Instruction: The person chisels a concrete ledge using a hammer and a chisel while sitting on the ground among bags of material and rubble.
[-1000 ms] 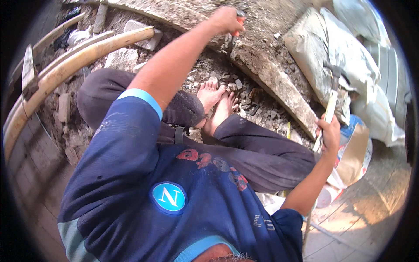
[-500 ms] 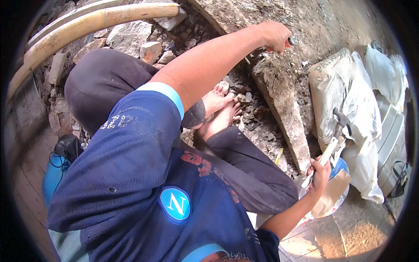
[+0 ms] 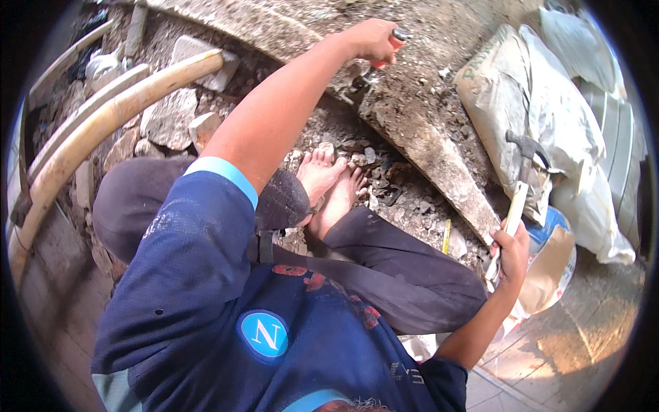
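My left hand (image 3: 373,41) is stretched out at the top middle, its fingers closed round a chisel (image 3: 396,40) with an orange-red grip and a dark metal end. Its lower end points at the broken edge of a concrete slab (image 3: 439,158); whether it touches cannot be made out. At the right, my right hand (image 3: 511,248) grips a claw hammer (image 3: 518,199) by its pale handle. The dark hammer head is raised, in front of the bags and apart from the chisel. My bare feet (image 3: 333,178) rest on rubble between the two hands.
Full white bags (image 3: 504,103) lie at the right, beside grey ridged panels (image 3: 621,172). A torn tub (image 3: 549,254) stands below the hammer. Curved bamboo poles (image 3: 137,103) and stone chunks (image 3: 168,120) lie at the left. A yellow strip (image 3: 446,237) sits near my right knee.
The view has shifted, so the slab and bags appear lower or further left. My left hand keeps the chisel, with more of its orange grip showing. My right hand still holds the hammer raised.
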Available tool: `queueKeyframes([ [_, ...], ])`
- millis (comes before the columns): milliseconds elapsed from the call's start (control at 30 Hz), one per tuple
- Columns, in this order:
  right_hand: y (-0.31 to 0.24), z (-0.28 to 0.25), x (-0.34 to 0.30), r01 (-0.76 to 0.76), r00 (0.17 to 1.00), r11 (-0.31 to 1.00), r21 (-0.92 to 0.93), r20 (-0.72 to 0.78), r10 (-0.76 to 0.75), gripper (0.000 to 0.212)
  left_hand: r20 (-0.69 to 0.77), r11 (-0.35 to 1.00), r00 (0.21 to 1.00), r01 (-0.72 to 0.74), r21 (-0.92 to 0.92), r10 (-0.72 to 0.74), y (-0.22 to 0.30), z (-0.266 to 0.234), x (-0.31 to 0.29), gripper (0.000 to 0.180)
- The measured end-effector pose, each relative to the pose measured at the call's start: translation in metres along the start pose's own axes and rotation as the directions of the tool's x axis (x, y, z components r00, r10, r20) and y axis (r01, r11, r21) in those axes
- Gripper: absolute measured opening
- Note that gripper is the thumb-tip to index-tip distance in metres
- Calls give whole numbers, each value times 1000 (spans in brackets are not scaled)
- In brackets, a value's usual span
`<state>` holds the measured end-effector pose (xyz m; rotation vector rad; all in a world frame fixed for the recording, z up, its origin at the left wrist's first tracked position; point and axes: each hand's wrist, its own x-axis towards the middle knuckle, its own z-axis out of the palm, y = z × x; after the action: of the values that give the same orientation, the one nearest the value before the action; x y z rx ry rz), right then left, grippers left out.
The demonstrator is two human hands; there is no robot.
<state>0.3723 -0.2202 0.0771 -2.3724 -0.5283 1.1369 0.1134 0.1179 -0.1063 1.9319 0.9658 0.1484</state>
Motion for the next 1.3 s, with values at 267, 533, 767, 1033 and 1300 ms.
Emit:
queueKeyframes([
  [267, 12, -6, 1, 7, 1000, 998, 67, -31, -5, 23, -384, 974, 910, -208, -93, 158, 27, -59, 40, 4],
  [533, 17, -11, 4, 48, 998, 993, 111, 23, -51, 25, 109, 956, 989, 125, -267, -99, 20, -18, 3, 22],
  [767, 11, -9, 1, 31, 1000, 994, 102, -4, -30, 25, -469, 987, 869, -136, 81, 158, 11, -26, 22, 21],
  [1033, 14, -13, 4, 117, 993, 989, -91, -18, -119, 19, -219, 978, 975, -85, -191, 42, 28, -63, 29, 14],
  [1300, 23, -12, -7, 235, 960, 690, -685, 54, -274, 28, -76, 992, 995, -65, -106, 57, 100, -162, -23, 24],
])
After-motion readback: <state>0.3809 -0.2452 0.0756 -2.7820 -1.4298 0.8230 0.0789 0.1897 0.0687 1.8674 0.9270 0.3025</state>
